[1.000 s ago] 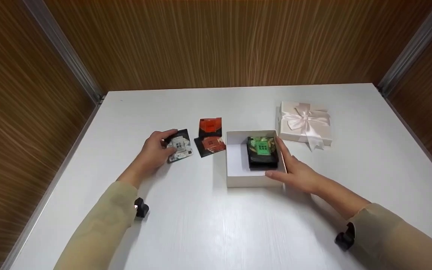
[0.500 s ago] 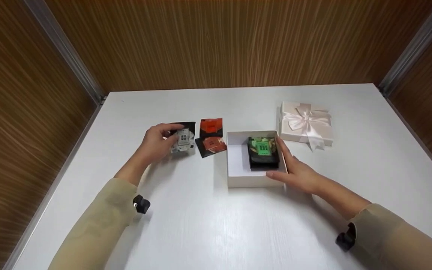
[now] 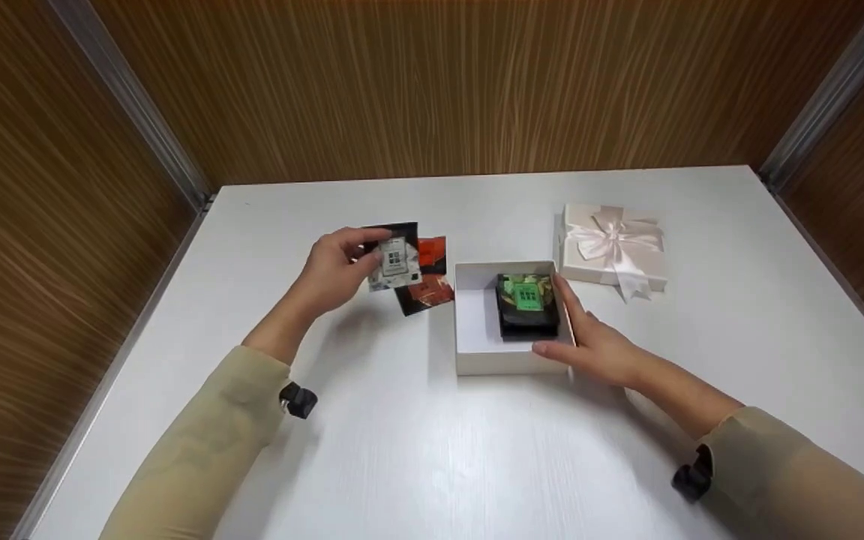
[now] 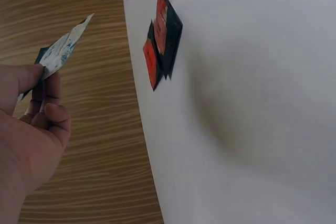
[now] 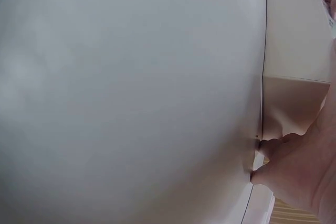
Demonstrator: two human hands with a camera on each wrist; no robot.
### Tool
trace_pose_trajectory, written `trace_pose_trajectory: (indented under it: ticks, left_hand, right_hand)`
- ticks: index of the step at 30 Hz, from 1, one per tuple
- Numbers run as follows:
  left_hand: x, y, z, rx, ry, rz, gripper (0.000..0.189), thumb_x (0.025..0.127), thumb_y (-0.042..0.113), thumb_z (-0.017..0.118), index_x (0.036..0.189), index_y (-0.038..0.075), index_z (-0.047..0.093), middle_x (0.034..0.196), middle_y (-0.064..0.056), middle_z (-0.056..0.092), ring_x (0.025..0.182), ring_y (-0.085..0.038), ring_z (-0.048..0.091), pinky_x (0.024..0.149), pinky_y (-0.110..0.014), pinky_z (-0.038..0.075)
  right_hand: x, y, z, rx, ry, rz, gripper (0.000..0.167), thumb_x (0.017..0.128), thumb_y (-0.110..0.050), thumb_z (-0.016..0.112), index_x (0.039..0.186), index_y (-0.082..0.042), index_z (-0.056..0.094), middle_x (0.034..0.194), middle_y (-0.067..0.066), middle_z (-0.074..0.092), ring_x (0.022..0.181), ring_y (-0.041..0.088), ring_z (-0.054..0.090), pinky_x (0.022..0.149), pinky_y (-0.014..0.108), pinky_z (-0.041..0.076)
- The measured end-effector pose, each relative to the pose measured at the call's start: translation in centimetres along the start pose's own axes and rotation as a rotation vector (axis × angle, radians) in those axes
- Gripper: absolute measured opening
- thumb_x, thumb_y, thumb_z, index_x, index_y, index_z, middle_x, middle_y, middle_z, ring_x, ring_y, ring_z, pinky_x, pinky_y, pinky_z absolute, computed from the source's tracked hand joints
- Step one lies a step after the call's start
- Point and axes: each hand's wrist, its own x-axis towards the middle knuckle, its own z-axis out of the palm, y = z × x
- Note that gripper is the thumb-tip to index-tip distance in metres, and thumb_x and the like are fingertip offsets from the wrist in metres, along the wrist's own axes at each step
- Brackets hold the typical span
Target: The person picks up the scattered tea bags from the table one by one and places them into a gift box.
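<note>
My left hand [image 3: 334, 271] pinches a flat black-and-white sachet [image 3: 400, 259] between thumb and fingers, raised above the table. In the left wrist view the sachet [image 4: 65, 48] tilts upward from the fingertips. Below and to its right, partly hidden by it in the head view, lie an orange-and-black sachet [image 3: 436, 252] and a reddish-brown one [image 3: 430, 292]. My right hand [image 3: 603, 351] holds the right side of an open white box [image 3: 511, 364], thumb at the front rim and fingers along the side wall. Inside, toward the right, sits a stack of black sachets with a green label [image 3: 528, 298] on top.
A pale pink box lid [image 3: 578, 259] with a satin bow [image 3: 612, 236] lies behind and right of the box. The white table [image 3: 417, 450] is bounded by wood-grain panels [image 3: 432, 90] at the back and sides.
My left hand has lifted the black-and-white sachet off the table and carried it right and away from me, over the orange sachets. The right hand and the box have stayed put.
</note>
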Motion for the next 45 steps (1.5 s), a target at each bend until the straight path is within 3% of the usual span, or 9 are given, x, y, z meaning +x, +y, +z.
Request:
trace_pose_trajectory:
  ticks: [10,17,23,27,35,45]
  left_hand:
    - [1.3,3.0,3.7,0.004,-0.087,0.040,0.034,0.107,0.013,0.064,0.140,0.019,0.071,0.131,-0.005,0.062,0.107,-0.022,0.065,0.087,-0.034,0.059]
    - [2.3,4.6,6.8,0.012,-0.142,0.073,0.033,0.107,0.013,0.064,0.139,0.016,0.072,0.126,-0.006,0.063,0.103,-0.018,0.062,0.083,-0.031,0.056]
    - [2.8,5.0,9.1,0.071,-0.194,0.116,0.034,0.107,0.013,0.065,0.141,0.014,0.071,0.128,-0.007,0.065,0.099,-0.019,0.064,0.078,-0.029,0.055]
    - [3.2,5.1,10.3,0.092,-0.205,0.145,0.035,0.105,0.013,0.068,0.140,0.013,0.072,0.132,-0.009,0.068,0.105,-0.019,0.065,0.087,-0.029,0.054]
    - [3.4,5.5,12.4,0.118,-0.250,0.076,0.039,0.103,0.014,0.071,0.141,0.018,0.071,0.131,-0.004,0.067,0.110,-0.013,0.064,0.098,-0.034,0.052]
    - [3.9,5.3,13.8,0.161,-0.291,0.103,0.041,0.101,0.011,0.072,0.143,0.012,0.069,0.130,-0.010,0.068,0.108,-0.015,0.059,0.100,-0.028,0.050]
  right_hand:
    - [0.0,0.0,0.0,0.006,0.001,0.003,0.112,0.099,-0.058,0.066,0.171,-0.022,-0.011,0.163,0.041,0.024,0.148,0.056,0.032,0.118,0.069,0.030]
    - [0.1,0.2,0.0,0.009,0.010,-0.001,0.111,0.099,-0.057,0.067,0.171,-0.023,-0.011,0.164,0.040,0.023,0.149,0.056,0.031,0.118,0.069,0.030]
    - [0.2,0.3,0.1,0.018,0.012,-0.008,0.110,0.100,-0.055,0.068,0.171,-0.023,-0.010,0.164,0.039,0.024,0.149,0.054,0.033,0.119,0.068,0.029]
    - [0.1,0.3,0.0,0.028,0.008,-0.004,0.110,0.100,-0.054,0.068,0.171,-0.024,-0.010,0.163,0.040,0.026,0.149,0.053,0.034,0.119,0.067,0.029]
    - [0.1,0.3,0.1,0.030,0.008,-0.017,0.110,0.100,-0.053,0.068,0.171,-0.023,-0.010,0.164,0.039,0.025,0.149,0.053,0.032,0.119,0.067,0.029]
    - [0.2,0.3,0.1,0.039,0.019,-0.016,0.110,0.100,-0.052,0.070,0.171,-0.024,-0.009,0.163,0.040,0.027,0.148,0.052,0.035,0.118,0.067,0.031]
